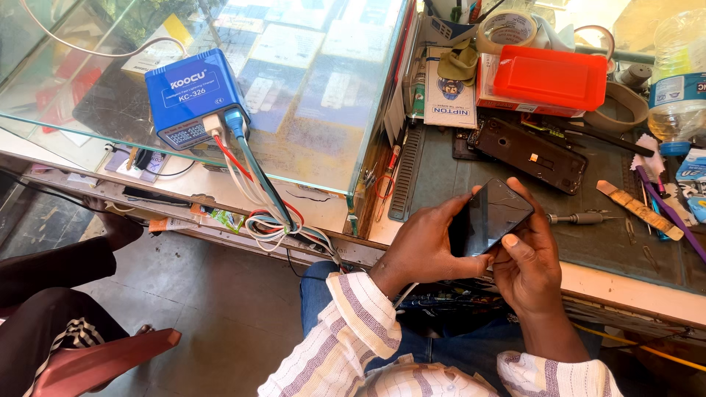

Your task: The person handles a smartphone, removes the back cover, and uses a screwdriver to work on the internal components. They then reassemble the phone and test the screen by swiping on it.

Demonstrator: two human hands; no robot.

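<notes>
Phone (pixel 491 217) sits clamped between both our hands, above the bench edge and over our lap. Left hand (pixel 423 246) grips its near long side, right hand (pixel 526 257) cups the far end with the thumb on the glass.

Risks as we judge them: the screen looks cracked, so thumb pressure could spread the break or nick skin. The grip is on edges only, so a slip would likely drop it to the floor below, not onto the mat.

Just beyond the grip: grey work mat (pixel 610 235), screwdriver (pixel 581 218), an opened phone frame (pixel 529 154). Further out, red plastic box (pixel 550 77), tape roll (pixel 507 28), water bottle (pixel 680 73). Left of the grip: glass counter (pixel 309 95) carrying a blue charger box (pixel 193 95) with trailing cables. Tight shop stall, tiled floor.
</notes>
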